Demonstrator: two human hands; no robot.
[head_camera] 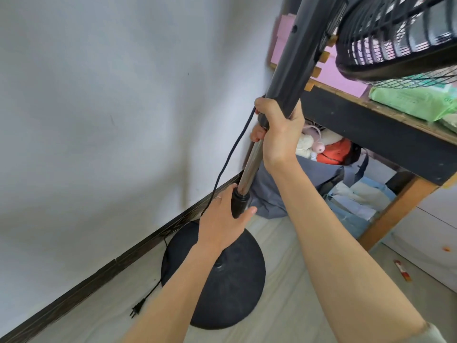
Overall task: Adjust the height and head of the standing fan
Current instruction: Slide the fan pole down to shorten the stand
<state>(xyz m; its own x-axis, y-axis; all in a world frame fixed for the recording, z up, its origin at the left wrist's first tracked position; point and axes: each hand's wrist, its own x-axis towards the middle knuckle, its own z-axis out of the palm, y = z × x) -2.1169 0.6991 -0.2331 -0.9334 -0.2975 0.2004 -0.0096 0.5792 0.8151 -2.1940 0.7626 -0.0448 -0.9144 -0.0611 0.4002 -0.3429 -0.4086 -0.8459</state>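
A black standing fan stands on a round black base (235, 288) near the wall. Its bright metal inner pole (252, 164) rises out of a black height collar (239, 201) into the dark upper column (294, 58). The caged fan head (400, 33) fills the top right. My left hand (222, 219) grips the collar, thumb and fingers wrapped round it. My right hand (279, 129) grips the bottom end of the upper column, where the metal pole enters it.
The fan's cord (230, 154) hangs along the white wall and ends in an unplugged plug (137, 311) on the floor. A wooden shelf (366, 129) stands close on the right, with green packs on top and bags and soft toys beneath.
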